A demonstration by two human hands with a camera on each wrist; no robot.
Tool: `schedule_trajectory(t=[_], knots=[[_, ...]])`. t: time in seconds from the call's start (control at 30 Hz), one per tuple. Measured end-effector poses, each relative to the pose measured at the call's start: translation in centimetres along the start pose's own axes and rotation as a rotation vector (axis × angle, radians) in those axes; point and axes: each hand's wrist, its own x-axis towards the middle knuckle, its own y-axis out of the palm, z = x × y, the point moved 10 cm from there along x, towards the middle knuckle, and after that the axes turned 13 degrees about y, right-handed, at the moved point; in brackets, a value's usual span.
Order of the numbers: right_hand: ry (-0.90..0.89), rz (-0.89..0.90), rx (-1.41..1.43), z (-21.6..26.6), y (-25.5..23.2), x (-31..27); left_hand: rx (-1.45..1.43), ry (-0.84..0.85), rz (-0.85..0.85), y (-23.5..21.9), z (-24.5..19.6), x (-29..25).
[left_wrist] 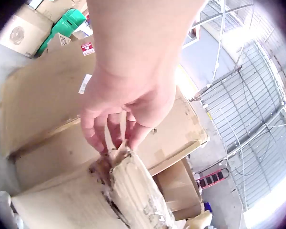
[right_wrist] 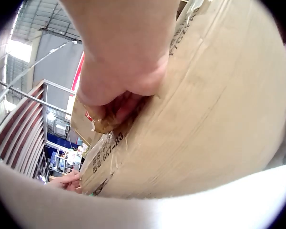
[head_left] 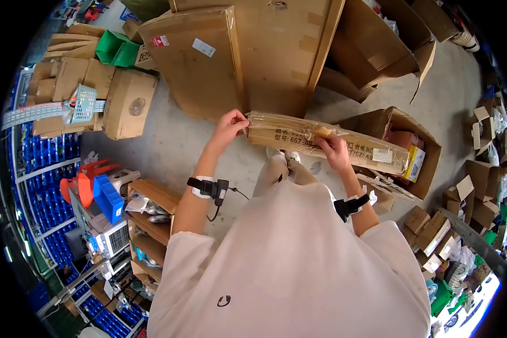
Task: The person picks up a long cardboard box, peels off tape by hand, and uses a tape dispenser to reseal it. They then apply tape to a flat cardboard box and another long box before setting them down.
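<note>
A long, flat cardboard box (head_left: 343, 147) with printed characters and clear tape along its top edge stands in front of the person. At its left end, the left hand (head_left: 229, 127) pinches a torn strip (left_wrist: 110, 140) at the ragged corner, seen closely in the left wrist view. The right hand (head_left: 336, 151) is at the taped top edge, fingers curled round a crumpled, tan-yellow piece (head_left: 322, 131) that looks like packing tape. In the right wrist view, the right hand (right_wrist: 126, 78) hides part of that piece against the box's printed side.
Large cardboard sheets (head_left: 276, 56) lean upright beyond the box. An opened carton (head_left: 428, 169) with a yellow package stands at the right. More cartons (head_left: 130, 104) and a green bin (head_left: 117, 49) are at the left, above a shelf (head_left: 152, 197) with plastic-wrapped items.
</note>
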Motion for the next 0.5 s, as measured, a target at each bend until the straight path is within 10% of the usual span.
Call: schedule_trajectory(t=[0.23,0.33,0.5], knots=[[0.088,0.009,-0.073,0.0,0.2,-0.8,0.111,0.278,-0.120,-3.8,-4.3,3.4],[0.064,-0.031,0.007,-1.8,0.4,-0.3,0.127,0.074,-0.058,-3.9,-5.4,3.8],[0.206,0.008,0.128,-5.9,0.5,0.7,0.479,0.546,0.148,0.8,-3.4,0.5]])
